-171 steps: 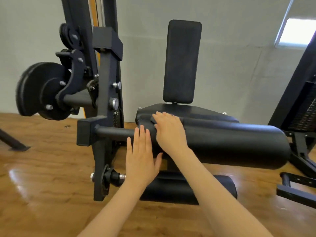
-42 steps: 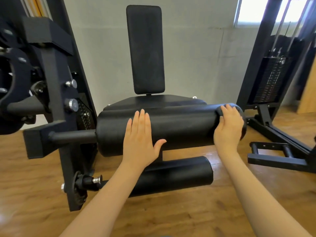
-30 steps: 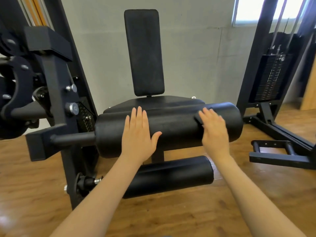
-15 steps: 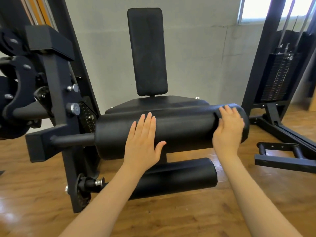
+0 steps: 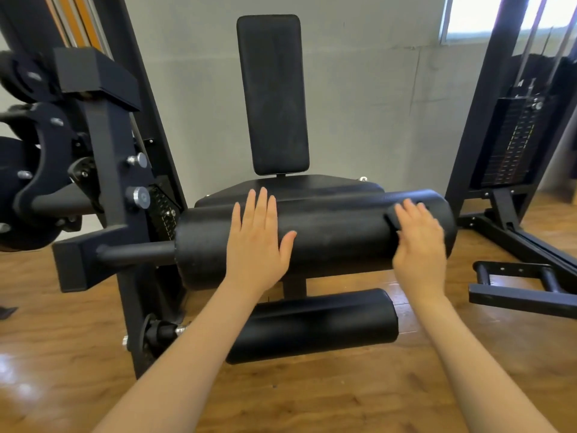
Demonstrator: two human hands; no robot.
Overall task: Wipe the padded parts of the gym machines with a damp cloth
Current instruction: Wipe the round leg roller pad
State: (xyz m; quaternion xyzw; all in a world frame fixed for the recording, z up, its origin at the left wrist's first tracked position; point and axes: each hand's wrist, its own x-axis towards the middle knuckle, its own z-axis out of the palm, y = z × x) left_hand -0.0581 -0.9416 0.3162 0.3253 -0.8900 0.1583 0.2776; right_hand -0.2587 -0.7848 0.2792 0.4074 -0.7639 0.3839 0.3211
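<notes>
A black leg machine stands in front of me, with a thick upper roller pad [image 5: 337, 239], a thinner lower roller pad [image 5: 312, 323], a seat pad [image 5: 296, 185] and an upright back pad [image 5: 271, 95]. My left hand [image 5: 256, 242] lies flat on the upper roller's middle, fingers spread, holding nothing. My right hand [image 5: 418, 242] presses a dark cloth [image 5: 392, 218] against the roller near its right end. Only a corner of the cloth shows past my fingers.
The machine's black steel arm and pivot [image 5: 103, 151] stick out at the left. A second machine with a weight stack [image 5: 512, 142] stands at the right, its low base frame [image 5: 518, 285] on the wooden floor [image 5: 312, 401]. A grey wall is behind.
My right hand has slid with the cloth from the roller's right end cap back onto its top, a little leftward. My left hand stays flat on the roller.
</notes>
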